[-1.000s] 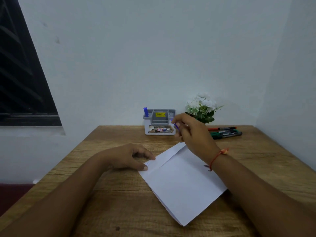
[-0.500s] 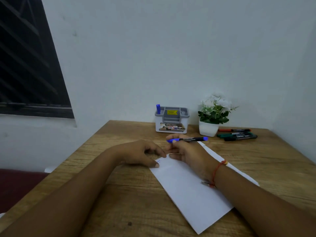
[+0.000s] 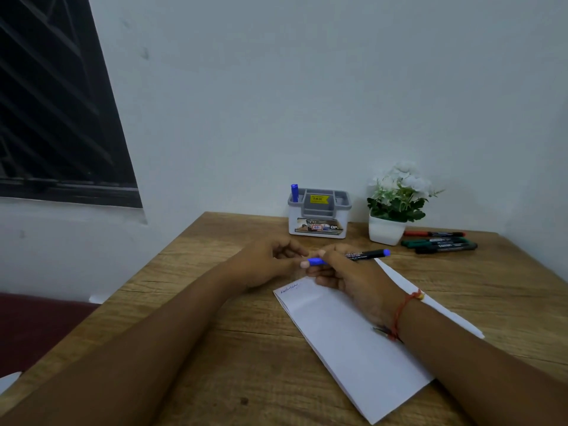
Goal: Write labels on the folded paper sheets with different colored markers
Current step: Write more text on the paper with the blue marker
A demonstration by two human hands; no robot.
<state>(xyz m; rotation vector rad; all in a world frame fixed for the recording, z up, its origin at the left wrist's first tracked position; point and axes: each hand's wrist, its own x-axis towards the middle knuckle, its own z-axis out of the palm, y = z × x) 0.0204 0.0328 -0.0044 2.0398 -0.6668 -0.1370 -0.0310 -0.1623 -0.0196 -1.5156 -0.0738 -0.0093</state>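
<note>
Head view: the right hand (image 3: 347,278) is curled round the blue marker (image 3: 359,256) and holds it just above the table (image 3: 215,348), near its middle. The marker's long axis runs left to right, nearly level, with one blue end at the left hand (image 3: 270,262) and the other pointing toward the far right corner. The left thumb tip touches the near blue end with the fingers curled above it. Whether they pinch it cannot be told.

The folded paper (image 3: 353,342) lies flat under the right wrist, slanting from mid-table toward the near right edge, with a small blue label at its far left corner. That label looks written, so this is probably capping.

The red (image 3: 433,233), green (image 3: 436,241) and black (image 3: 445,248) markers lie side by side at the far right corner, so the right hand is the nearer one.
</note>
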